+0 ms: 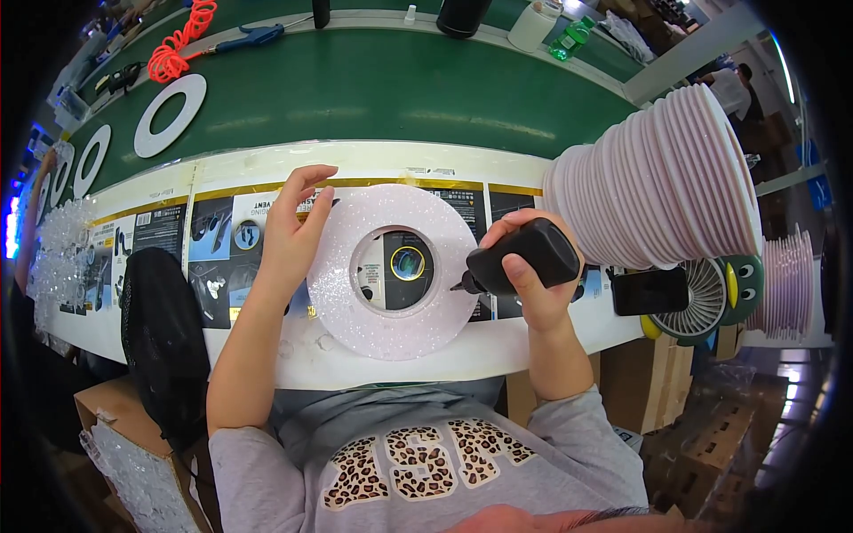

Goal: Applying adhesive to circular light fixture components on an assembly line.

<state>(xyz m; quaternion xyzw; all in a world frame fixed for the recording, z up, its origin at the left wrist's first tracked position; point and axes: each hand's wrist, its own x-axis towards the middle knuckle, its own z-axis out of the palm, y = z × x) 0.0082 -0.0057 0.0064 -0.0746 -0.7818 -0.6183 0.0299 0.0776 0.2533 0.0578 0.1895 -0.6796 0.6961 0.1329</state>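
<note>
A pale pink glittery ring (pixel 404 333) lies flat on the white bench edge in front of me. My left hand (pixel 293 235) rests on the ring's left rim, fingers spread. My right hand (pixel 533 280) grips a black squeeze bottle (pixel 524 258), tilted so its nozzle touches the ring's right inner edge. Through the ring's hole I see printed sheets and a small round lens-like part (pixel 408 264).
A tall stack of pink rings (pixel 662 182) leans at the right, a second stack (pixel 786 284) beyond it. A small fan (pixel 702 302) and black phone (pixel 649 291) sit beside me. White rings (pixel 169 114), an orange coiled hose (pixel 182 40) and bottles lie on the green belt.
</note>
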